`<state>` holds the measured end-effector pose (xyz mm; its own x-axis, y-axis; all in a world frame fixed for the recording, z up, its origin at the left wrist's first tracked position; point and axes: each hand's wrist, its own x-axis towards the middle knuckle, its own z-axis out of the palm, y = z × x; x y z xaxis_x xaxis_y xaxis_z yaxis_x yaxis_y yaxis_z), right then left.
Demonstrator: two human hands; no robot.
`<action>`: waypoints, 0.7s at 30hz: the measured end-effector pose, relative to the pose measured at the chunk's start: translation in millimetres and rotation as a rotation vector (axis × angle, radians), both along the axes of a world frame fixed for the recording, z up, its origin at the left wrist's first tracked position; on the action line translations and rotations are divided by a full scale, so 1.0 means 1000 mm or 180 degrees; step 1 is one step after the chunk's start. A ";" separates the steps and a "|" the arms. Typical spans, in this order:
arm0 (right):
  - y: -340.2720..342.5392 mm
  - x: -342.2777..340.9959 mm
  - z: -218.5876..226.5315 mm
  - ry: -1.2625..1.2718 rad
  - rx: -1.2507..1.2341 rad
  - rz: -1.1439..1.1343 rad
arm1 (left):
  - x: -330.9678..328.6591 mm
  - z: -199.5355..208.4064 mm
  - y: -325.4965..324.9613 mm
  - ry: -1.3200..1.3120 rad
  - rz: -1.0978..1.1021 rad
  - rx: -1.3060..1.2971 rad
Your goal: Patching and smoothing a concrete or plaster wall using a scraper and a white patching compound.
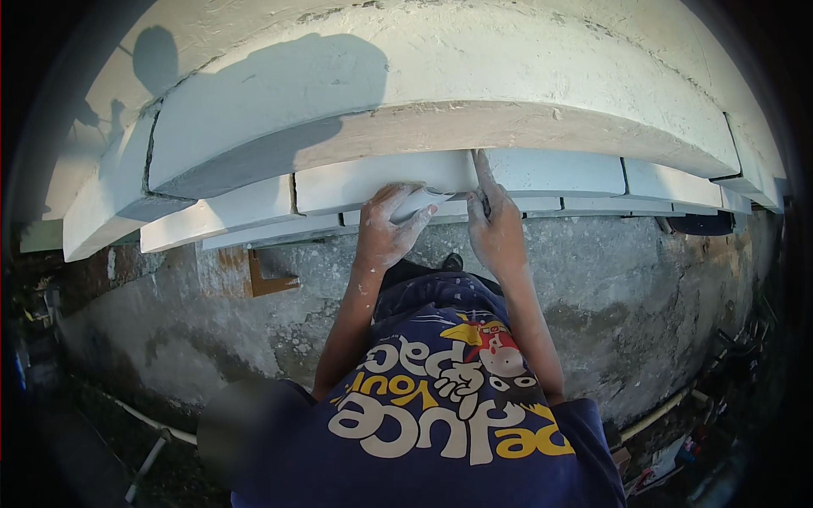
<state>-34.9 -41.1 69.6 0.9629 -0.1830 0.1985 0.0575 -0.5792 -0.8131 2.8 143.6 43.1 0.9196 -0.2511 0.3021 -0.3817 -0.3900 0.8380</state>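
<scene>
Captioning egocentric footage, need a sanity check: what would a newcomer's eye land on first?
Probably the pale beam arching across the top, with a dark shadow on its left part. Then, mid-picture, two white-smeared hands: the left hand holds a curved white item, while the right hand raises one finger to a seam below the beam. The boldly printed dark blue shirt dominates the lower middle.

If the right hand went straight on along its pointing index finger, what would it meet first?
Probably the narrow dark joint between two white rectangular blocks, just beneath the thick white ledge; depth is unclear, and the right hand may already touch it.
</scene>
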 end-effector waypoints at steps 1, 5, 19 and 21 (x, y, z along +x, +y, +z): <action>0.008 -0.003 0.020 0.0144 0.0069 -0.0119 | 0.004 -0.001 0.002 -0.0001 -0.0021 0.0024; 0.012 -0.005 0.031 0.0453 0.0103 -0.0273 | 0.004 0.000 0.014 0.0316 -0.0204 -0.0116; 0.046 -0.027 0.013 0.0170 0.0765 -0.0767 | 0.036 0.006 0.034 0.0730 -0.0912 0.0145; 0.053 -0.015 0.016 0.0042 0.0717 -0.0928 | 0.046 0.013 0.030 0.0880 -0.1022 0.0284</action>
